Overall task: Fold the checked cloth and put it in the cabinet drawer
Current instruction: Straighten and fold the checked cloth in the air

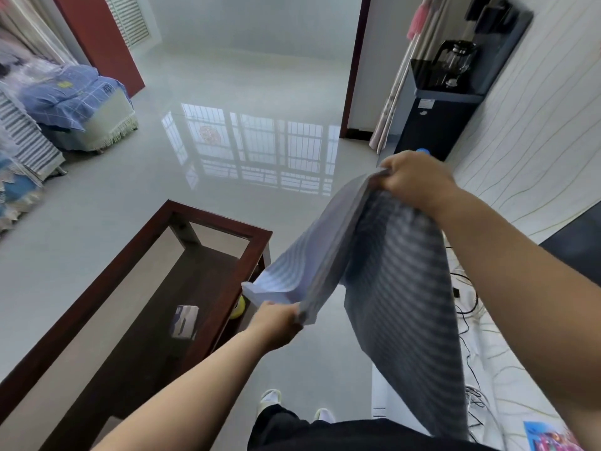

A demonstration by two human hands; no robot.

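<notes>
- The checked cloth point(374, 255) is up in the air in front of the person, well above the floor, with a long panel hanging down on the right side.
- The right hand point(413, 180) is closed in a tight pinch on the far upper edge, layers bunched together under the fingers.
- The left hand point(276, 320) is curled shut around the near edge, lower and closer to the body, just beside the corner of the glass-topped coffee table point(227, 229).
- My read: this is mid-fold, the cloth already doubled along the top and stretched between both grips.
- Next it looks to need the two held edges brought together and the hanging panel squared up.
- No cabinet drawer is clearly in view, so stowing comes later.
</notes>
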